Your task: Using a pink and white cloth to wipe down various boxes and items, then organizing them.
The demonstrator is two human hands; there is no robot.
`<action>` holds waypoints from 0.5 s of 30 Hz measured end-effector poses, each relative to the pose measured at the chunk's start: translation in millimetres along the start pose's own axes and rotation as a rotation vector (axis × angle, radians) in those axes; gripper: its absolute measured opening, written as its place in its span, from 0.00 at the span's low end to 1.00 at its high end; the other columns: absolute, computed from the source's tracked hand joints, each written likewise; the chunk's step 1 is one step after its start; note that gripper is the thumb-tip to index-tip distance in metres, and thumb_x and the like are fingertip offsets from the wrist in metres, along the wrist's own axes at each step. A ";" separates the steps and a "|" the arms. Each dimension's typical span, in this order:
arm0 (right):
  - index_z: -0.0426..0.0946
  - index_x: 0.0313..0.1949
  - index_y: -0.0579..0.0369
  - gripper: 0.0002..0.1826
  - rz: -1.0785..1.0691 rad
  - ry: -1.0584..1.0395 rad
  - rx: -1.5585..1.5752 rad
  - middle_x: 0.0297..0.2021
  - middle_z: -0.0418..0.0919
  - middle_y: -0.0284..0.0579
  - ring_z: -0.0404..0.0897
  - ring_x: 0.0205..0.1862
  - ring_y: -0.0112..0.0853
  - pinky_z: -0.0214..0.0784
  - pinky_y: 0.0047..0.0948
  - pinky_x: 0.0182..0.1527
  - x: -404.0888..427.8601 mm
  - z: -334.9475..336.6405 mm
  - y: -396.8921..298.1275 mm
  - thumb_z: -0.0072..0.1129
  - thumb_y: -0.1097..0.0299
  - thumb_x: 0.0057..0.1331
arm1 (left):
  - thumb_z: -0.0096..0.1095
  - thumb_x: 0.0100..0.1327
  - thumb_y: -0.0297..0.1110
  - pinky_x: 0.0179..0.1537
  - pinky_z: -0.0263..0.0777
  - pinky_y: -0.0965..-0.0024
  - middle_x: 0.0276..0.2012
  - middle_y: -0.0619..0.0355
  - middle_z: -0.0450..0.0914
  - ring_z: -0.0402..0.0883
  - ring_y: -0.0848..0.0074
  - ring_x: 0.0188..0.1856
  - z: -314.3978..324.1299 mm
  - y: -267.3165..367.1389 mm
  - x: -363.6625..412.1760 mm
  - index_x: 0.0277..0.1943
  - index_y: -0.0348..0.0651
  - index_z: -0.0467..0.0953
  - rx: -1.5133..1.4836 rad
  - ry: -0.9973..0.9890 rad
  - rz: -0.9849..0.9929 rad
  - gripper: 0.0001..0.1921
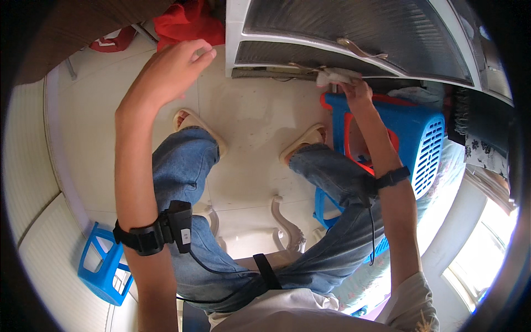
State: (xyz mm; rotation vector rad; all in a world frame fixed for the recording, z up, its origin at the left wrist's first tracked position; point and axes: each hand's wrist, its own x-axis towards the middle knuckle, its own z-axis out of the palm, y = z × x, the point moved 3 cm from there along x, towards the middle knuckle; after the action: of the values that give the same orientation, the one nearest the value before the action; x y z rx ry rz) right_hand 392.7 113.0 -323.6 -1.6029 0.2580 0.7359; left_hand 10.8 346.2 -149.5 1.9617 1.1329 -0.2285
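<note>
My left hand [176, 70] hovers over the floor with its fingers loosely curled. A gap shows between thumb and fingers, with nothing in it. It is left of a white-framed cabinet [233, 39] with dark, streaked drawer fronts. Between the fingers of my right hand [359, 93] is a crumpled whitish cloth [338, 76]. The cloth lies against the lower part of the cabinet, beside the curved metal handle [306, 65] of the lower drawer. Another curved handle [363, 50] is on the drawer above. Part of the right fingers is hidden behind the hand.
A blue and red plastic stool [388, 120] lies by my right forearm. Another blue stool [97, 265] is at lower left. Red fabric [186, 25] hangs near my left hand. My slippered feet rest on the tiled floor [249, 166]. Black cables [215, 269] run from forearm straps.
</note>
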 end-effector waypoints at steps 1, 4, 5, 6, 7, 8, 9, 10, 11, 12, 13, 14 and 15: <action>0.67 0.52 0.66 0.13 -0.075 0.043 -0.064 0.51 0.73 0.53 0.80 0.46 0.43 0.82 0.40 0.49 -2.2 -3.3 -9.8 0.41 0.75 0.71 | 0.50 0.71 0.50 0.31 0.77 0.70 0.47 0.55 0.81 0.83 0.71 0.38 -0.8 -0.3 0.1 0.59 0.48 0.74 -0.017 -0.002 0.022 0.21; 0.66 0.54 0.66 0.14 -0.145 -0.002 -0.042 0.50 0.73 0.52 0.80 0.47 0.43 0.81 0.41 0.50 -14.9 -4.6 -30.3 0.42 0.75 0.71 | 0.50 0.71 0.50 0.31 0.77 0.69 0.45 0.55 0.81 0.82 0.71 0.37 0.2 -2.9 -0.6 0.57 0.46 0.74 -0.051 0.011 0.047 0.21; 0.66 0.54 0.66 0.14 -0.146 -0.007 -0.045 0.50 0.73 0.52 0.80 0.47 0.43 0.81 0.41 0.50 -20.9 -3.6 -30.2 0.42 0.75 0.71 | 0.50 0.70 0.50 0.31 0.77 0.69 0.45 0.55 0.81 0.82 0.71 0.37 0.5 -3.8 -0.8 0.57 0.46 0.75 -0.064 0.022 0.054 0.21; 0.67 0.52 0.66 0.13 -0.177 -0.036 -0.071 0.46 0.73 0.51 0.79 0.43 0.39 0.81 0.40 0.47 -31.7 0.4 -32.4 0.45 0.72 0.72 | 0.50 0.70 0.50 0.31 0.77 0.69 0.45 0.55 0.81 0.82 0.71 0.37 -0.5 -2.6 -0.2 0.57 0.46 0.75 -0.070 0.026 0.055 0.21; 0.68 0.50 0.66 0.13 -0.200 -0.071 -0.094 0.43 0.72 0.49 0.78 0.38 0.36 0.81 0.39 0.44 -44.4 9.9 -29.2 0.48 0.69 0.72 | 0.50 0.70 0.49 0.31 0.77 0.69 0.45 0.55 0.81 0.82 0.71 0.37 -2.0 -4.5 0.0 0.56 0.46 0.75 -0.019 0.015 0.021 0.20; 0.66 0.51 0.67 0.12 -0.155 -0.082 -0.132 0.46 0.71 0.50 0.79 0.43 0.39 0.81 0.42 0.49 -69.4 32.4 -25.3 0.47 0.76 0.70 | 0.50 0.70 0.49 0.31 0.77 0.69 0.44 0.55 0.81 0.82 0.71 0.36 -3.9 -10.0 -0.4 0.56 0.45 0.75 0.031 0.004 -0.019 0.20; 0.65 0.52 0.68 0.14 -0.116 -0.088 -0.171 0.49 0.71 0.52 0.79 0.47 0.43 0.80 0.46 0.53 -98.5 61.2 -23.2 0.45 0.82 0.67 | 0.50 0.70 0.49 0.31 0.77 0.69 0.44 0.55 0.81 0.82 0.71 0.36 -4.9 -13.3 -0.3 0.56 0.45 0.75 0.030 0.009 -0.026 0.20; 0.64 0.51 0.69 0.13 -0.039 -0.136 -0.137 0.49 0.70 0.52 0.79 0.47 0.44 0.80 0.47 0.54 -117.0 88.1 -12.8 0.45 0.83 0.67 | 0.50 0.70 0.49 0.31 0.77 0.68 0.44 0.55 0.81 0.82 0.71 0.36 -4.5 -15.8 0.0 0.55 0.45 0.75 0.048 0.046 0.010 0.20; 0.62 0.51 0.69 0.13 0.036 -0.178 -0.105 0.49 0.69 0.52 0.78 0.47 0.45 0.79 0.49 0.55 -131.6 111.1 1.4 0.45 0.84 0.67 | 0.50 0.70 0.49 0.31 0.77 0.68 0.43 0.55 0.81 0.82 0.71 0.35 -2.8 -17.5 1.2 0.55 0.45 0.75 0.064 0.080 0.050 0.20; 0.61 0.51 0.70 0.13 0.111 -0.267 -0.051 0.49 0.69 0.52 0.78 0.48 0.46 0.78 0.50 0.55 -144.7 134.9 19.5 0.45 0.84 0.67 | 0.50 0.70 0.49 0.31 0.77 0.68 0.43 0.55 0.81 0.82 0.71 0.35 -1.7 -20.0 1.4 0.55 0.45 0.75 0.063 0.079 0.046 0.20; 0.60 0.51 0.70 0.13 0.179 -0.350 0.004 0.49 0.69 0.53 0.77 0.49 0.48 0.78 0.51 0.56 -154.5 155.3 33.2 0.45 0.83 0.67 | 0.50 0.70 0.49 0.30 0.77 0.68 0.41 0.55 0.81 0.82 0.71 0.34 -0.9 -19.2 3.6 0.55 0.44 0.76 0.051 0.097 0.076 0.20; 0.60 0.50 0.71 0.13 0.251 -0.340 0.089 0.50 0.69 0.54 0.76 0.50 0.49 0.77 0.51 0.57 -162.7 173.6 48.0 0.46 0.83 0.67 | 0.51 0.70 0.48 0.30 0.77 0.67 0.39 0.55 0.82 0.81 0.72 0.33 -1.3 -18.8 4.4 0.54 0.44 0.76 0.042 0.116 0.102 0.20; 0.61 0.50 0.72 0.13 0.327 -0.333 0.173 0.50 0.69 0.55 0.75 0.51 0.50 0.76 0.50 0.57 -165.4 185.9 60.3 0.47 0.83 0.68 | 0.51 0.70 0.48 0.30 0.77 0.67 0.39 0.55 0.82 0.81 0.72 0.33 -1.5 -20.8 3.9 0.54 0.44 0.76 0.044 0.115 0.097 0.20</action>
State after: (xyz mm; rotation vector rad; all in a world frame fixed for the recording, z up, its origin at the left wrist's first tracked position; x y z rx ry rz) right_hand 174.6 238.0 -275.3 -1.2635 0.3339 1.1847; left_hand -3.6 354.8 -162.5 2.0851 1.1098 -0.0902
